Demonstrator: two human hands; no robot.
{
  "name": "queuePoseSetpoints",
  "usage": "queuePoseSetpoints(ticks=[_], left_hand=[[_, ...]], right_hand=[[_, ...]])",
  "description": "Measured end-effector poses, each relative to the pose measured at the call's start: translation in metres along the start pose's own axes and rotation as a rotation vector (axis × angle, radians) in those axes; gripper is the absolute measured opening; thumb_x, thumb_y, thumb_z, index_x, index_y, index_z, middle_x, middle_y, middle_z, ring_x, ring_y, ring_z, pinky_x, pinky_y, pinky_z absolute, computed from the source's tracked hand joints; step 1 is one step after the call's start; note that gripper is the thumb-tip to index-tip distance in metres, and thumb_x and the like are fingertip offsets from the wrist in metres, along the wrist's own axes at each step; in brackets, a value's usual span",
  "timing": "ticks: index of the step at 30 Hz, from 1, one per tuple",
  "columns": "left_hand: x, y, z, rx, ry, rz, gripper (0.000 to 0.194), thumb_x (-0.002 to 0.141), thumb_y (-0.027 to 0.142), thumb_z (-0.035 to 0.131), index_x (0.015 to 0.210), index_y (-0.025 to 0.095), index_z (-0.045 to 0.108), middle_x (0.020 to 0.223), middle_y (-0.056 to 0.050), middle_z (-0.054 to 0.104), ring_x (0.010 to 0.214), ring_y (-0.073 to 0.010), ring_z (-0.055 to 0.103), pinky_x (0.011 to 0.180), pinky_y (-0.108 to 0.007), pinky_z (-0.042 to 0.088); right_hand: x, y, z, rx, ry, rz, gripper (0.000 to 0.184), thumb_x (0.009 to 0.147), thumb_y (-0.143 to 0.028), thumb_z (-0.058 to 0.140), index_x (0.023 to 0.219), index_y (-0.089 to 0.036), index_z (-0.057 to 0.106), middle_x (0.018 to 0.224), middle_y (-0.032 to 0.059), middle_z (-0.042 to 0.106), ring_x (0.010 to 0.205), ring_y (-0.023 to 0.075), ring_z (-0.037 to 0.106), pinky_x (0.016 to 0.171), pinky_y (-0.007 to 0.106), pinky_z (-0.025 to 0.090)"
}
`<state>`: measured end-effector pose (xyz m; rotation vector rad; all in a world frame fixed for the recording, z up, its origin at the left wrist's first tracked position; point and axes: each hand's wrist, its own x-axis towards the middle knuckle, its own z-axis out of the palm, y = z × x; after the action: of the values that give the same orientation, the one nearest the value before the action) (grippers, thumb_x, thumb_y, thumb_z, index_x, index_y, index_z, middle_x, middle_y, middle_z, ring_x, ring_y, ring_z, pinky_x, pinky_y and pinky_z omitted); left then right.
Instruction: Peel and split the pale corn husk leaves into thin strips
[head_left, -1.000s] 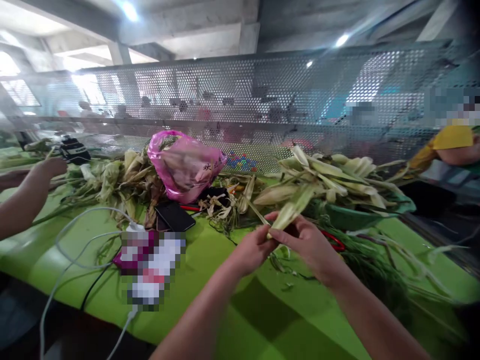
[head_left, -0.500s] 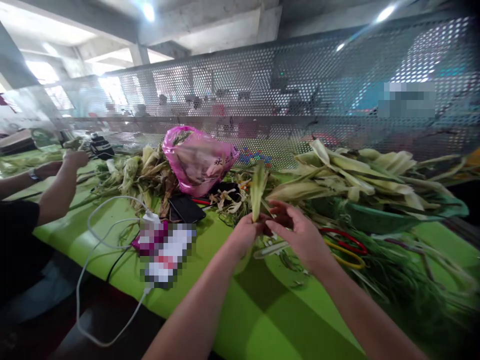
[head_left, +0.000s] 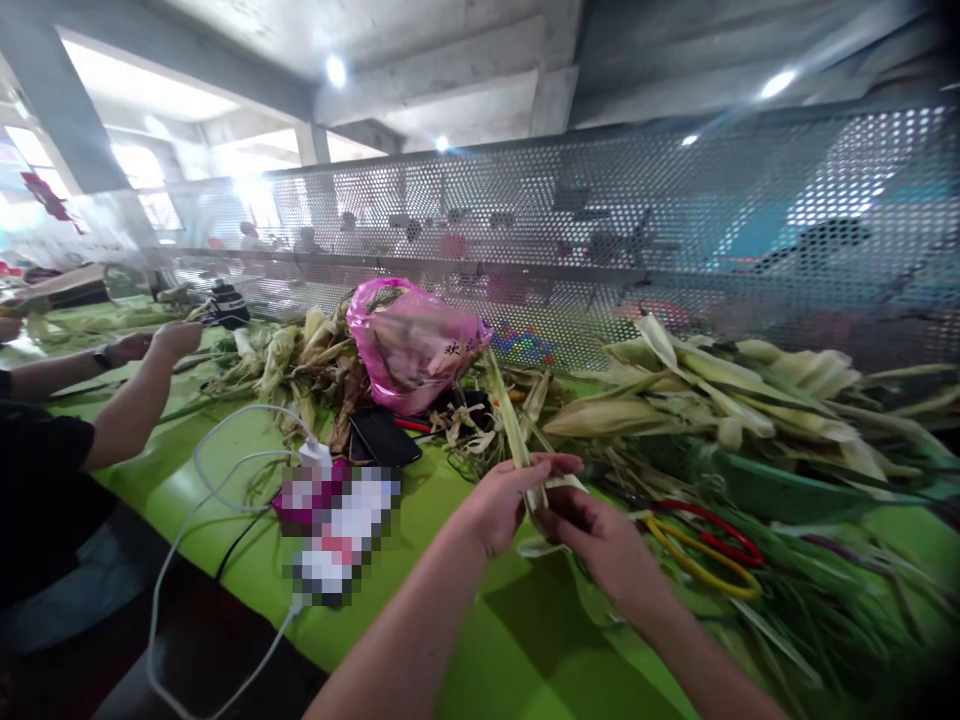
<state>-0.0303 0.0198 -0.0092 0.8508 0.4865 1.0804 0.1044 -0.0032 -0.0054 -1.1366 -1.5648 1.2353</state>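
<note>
A long pale-green corn husk strip (head_left: 508, 415) stands tilted up between my hands above the green tabletop. My left hand (head_left: 504, 505) is closed around its lower part, with the thumb and fingers pinching it. Close on the right, my right hand (head_left: 604, 545) has its fingertips pressed together at the lower end of the strip; a further pale piece of husk shows between the two hands. The fingers partly hide the lower end.
Husks heap over a green basket (head_left: 780, 485) at right, near red (head_left: 739, 545) and yellow (head_left: 701, 560) loops and green strands (head_left: 817, 600). A pink bag (head_left: 416, 350), black phone (head_left: 384, 438), purple box (head_left: 300, 500) and white cable (head_left: 169, 570) lie leftward. A co-worker's arm (head_left: 135, 400) is far left.
The husk strip now leans left and shows longer above my left hand. My right hand has come in from beside it and closed its fingers at the lower end. The view has shifted slightly.
</note>
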Motion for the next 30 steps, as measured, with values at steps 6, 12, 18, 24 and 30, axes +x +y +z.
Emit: queuePoseSetpoints(ticks=[6, 12, 18, 24, 30], left_hand=[[0.0, -0.002, 0.003, -0.055, -0.004, 0.016, 0.041, 0.076, 0.041, 0.068, 0.106, 0.013, 0.068, 0.111, -0.016, 0.067, 0.091, -0.0199, 0.065, 0.074, -0.027, 0.05], [0.002, -0.001, 0.001, -0.028, 0.036, 0.04, 0.044, 0.078, 0.051, 0.061, 0.096, 0.012, 0.071, 0.113, -0.015, 0.066, 0.088, -0.0205, 0.064, 0.064, -0.025, 0.049], [0.0, 0.001, 0.004, -0.011, 0.029, 0.007, 0.043, 0.081, 0.051, 0.058, 0.097, 0.013, 0.07, 0.111, -0.014, 0.067, 0.081, -0.0173, 0.064, 0.053, -0.021, 0.043], [-0.002, 0.005, 0.005, -0.034, 0.04, 0.023, 0.044, 0.079, 0.052, 0.061, 0.098, 0.013, 0.069, 0.101, -0.015, 0.069, 0.082, -0.0188, 0.065, 0.058, -0.023, 0.047], [-0.002, 0.007, 0.003, -0.022, 0.012, 0.028, 0.045, 0.081, 0.054, 0.058, 0.098, 0.013, 0.068, 0.102, -0.014, 0.069, 0.078, -0.0184, 0.064, 0.055, -0.024, 0.048]], right_hand=[[-0.002, -0.004, 0.003, 0.03, 0.054, 0.005, 0.036, 0.064, -0.049, 0.077, 0.081, -0.019, 0.071, 0.068, 0.0028, 0.064, 0.065, 0.0183, 0.055, 0.061, 0.03, 0.047], [-0.004, -0.007, 0.003, 0.102, 0.008, 0.061, 0.039, 0.068, -0.054, 0.073, 0.085, -0.019, 0.073, 0.081, 0.0066, 0.067, 0.072, 0.0211, 0.059, 0.069, 0.035, 0.052], [-0.006, -0.011, 0.009, 0.169, -0.006, 0.101, 0.041, 0.065, -0.055, 0.076, 0.08, -0.018, 0.07, 0.07, 0.0039, 0.063, 0.064, 0.0177, 0.057, 0.062, 0.031, 0.05], [-0.006, -0.011, 0.01, 0.116, 0.006, 0.067, 0.041, 0.065, -0.058, 0.074, 0.072, -0.018, 0.068, 0.06, 0.0018, 0.059, 0.058, 0.0161, 0.053, 0.055, 0.028, 0.045], [-0.01, -0.01, 0.005, 0.233, -0.014, 0.17, 0.035, 0.072, -0.054, 0.07, 0.078, -0.019, 0.072, 0.067, 0.0044, 0.069, 0.064, 0.0195, 0.061, 0.065, 0.032, 0.047]])
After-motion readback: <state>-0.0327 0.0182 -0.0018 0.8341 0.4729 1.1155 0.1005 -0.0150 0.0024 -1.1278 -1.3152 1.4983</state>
